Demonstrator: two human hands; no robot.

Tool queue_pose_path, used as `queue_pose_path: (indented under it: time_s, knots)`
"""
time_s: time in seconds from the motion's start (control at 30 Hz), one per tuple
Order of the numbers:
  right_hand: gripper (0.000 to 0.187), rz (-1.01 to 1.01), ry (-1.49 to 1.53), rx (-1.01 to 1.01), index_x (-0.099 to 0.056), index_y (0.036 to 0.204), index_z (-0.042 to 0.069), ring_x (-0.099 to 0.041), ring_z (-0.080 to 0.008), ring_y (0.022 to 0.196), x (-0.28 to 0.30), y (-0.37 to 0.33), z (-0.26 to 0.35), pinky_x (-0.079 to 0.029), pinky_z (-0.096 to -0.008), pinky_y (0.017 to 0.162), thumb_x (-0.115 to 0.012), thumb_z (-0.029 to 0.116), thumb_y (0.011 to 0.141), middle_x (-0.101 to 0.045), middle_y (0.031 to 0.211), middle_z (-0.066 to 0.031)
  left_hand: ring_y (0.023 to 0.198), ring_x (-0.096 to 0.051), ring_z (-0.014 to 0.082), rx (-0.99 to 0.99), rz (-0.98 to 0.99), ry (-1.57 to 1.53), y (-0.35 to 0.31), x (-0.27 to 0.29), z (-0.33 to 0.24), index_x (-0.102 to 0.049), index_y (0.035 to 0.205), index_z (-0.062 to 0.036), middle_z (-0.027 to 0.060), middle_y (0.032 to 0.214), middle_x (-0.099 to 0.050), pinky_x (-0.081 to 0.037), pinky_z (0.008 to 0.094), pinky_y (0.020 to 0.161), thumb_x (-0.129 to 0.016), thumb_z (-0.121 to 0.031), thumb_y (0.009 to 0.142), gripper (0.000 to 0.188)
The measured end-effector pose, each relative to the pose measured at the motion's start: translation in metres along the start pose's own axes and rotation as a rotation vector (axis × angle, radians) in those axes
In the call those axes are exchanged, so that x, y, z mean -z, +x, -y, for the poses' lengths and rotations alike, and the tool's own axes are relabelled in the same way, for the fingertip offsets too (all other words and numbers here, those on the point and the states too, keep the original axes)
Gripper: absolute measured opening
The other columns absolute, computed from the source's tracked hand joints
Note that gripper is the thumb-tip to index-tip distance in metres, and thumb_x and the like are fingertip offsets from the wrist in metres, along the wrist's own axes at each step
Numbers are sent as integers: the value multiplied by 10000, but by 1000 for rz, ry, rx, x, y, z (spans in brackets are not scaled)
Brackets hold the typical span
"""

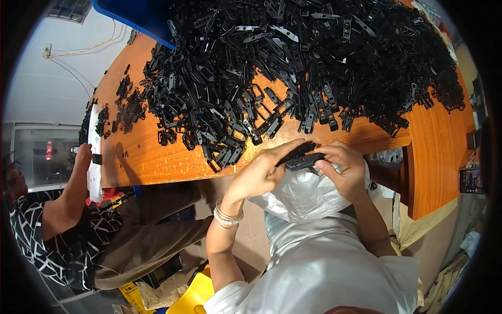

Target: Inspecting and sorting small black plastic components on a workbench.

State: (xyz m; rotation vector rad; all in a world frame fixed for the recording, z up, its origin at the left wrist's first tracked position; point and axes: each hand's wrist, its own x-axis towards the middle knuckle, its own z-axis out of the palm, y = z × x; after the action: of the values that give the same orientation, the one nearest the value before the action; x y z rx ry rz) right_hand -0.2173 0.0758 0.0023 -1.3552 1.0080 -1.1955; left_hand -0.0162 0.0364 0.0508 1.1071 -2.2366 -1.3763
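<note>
Over a white plastic bag (303, 196) at the table's near edge, my two hands meet on black plastic parts. My left hand (259, 175), with bracelets at its wrist, is closed around a dark part (302, 148). Between thumb and fingers, my right hand (345, 170) pinches the end of a long black plastic part (304, 161). The two parts lie close together; whether they are joined I cannot tell. Just beyond my hands spreads a large heap of similar black plastic parts (251, 73).
An orange wooden table (183, 165) carries the heap, with a blue bin (138, 18) at the far left. Another person (57, 225) sits at left, one arm at the table. A yellow stool (193, 295) stands lower left; a phone (469, 180) shows at right.
</note>
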Motion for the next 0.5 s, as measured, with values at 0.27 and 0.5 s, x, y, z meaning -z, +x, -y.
queue_pose_path:
  time_s: [0.27, 0.5]
  knots:
    - [321, 23, -246, 106, -577, 1006, -24, -581, -176, 762, 0, -2, 3, -471, -264, 696, -627, -35, 689, -597, 894, -109, 1056, -524, 356, 7, -247, 18, -8, -30, -3, -386, 1248, 49, 267, 1157, -501, -408, 355, 887, -602, -120, 795, 530]
    - [339, -9, -213, 185, -572, 1015, -15, -548, -196, 775, -2, 2, 2, -434, -282, 718, -595, 2, 678, -568, 895, -100, 946, -581, 358, 14, -288, -6, -11, -38, -7, -475, 1160, 44, 238, 1041, -576, -456, 354, 801, -609, -70, 775, 423]
